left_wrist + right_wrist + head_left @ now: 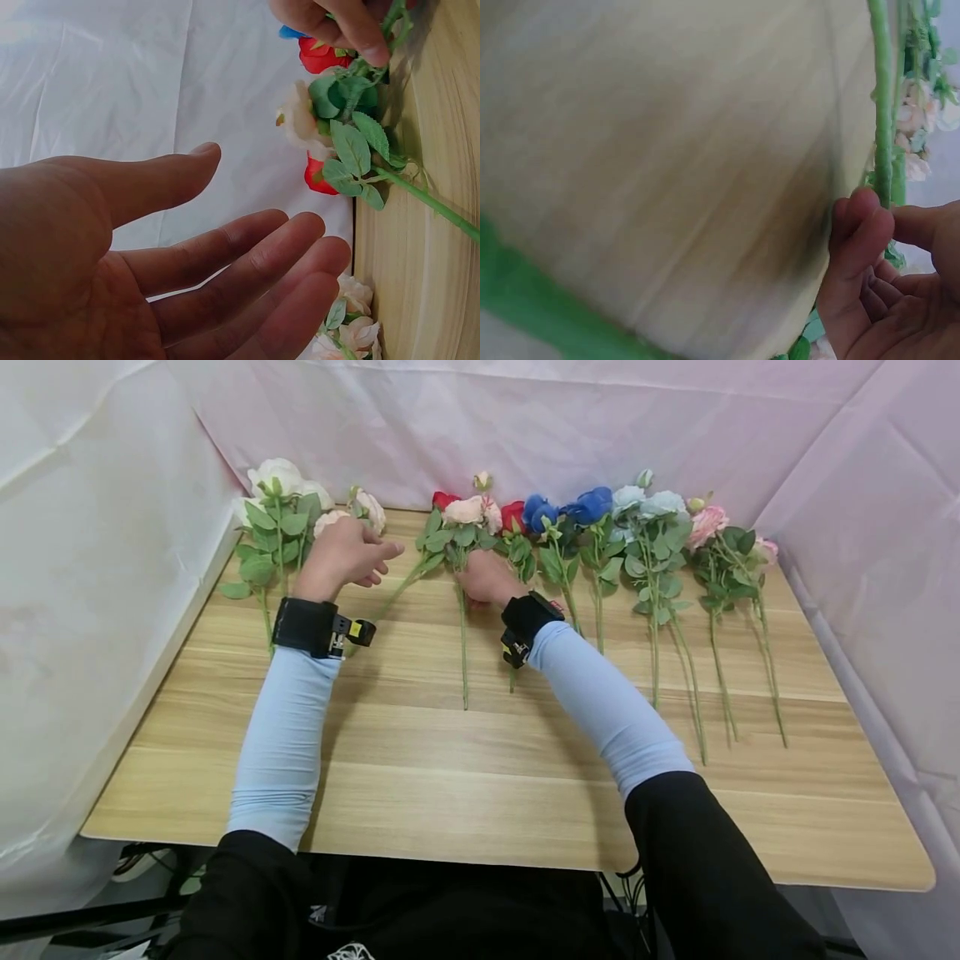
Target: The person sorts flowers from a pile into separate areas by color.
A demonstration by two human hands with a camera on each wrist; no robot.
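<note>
Sleeved forearms reach across the table (480, 793) toward a row of artificial flowers laid heads to the back. Left hand (341, 556) hovers with fingers spread and empty, just left of the red-and-cream rose stem (462, 635); the left wrist view shows its bare palm (90, 277). Right hand (487, 578) pinches that stem low among the leaves, probably to lift it; only the right wrist view shows fingertips (862, 225) closing on the green stalk (883, 105). White roses (277, 485) lie left of it, blue roses (588, 506) right.
</note>
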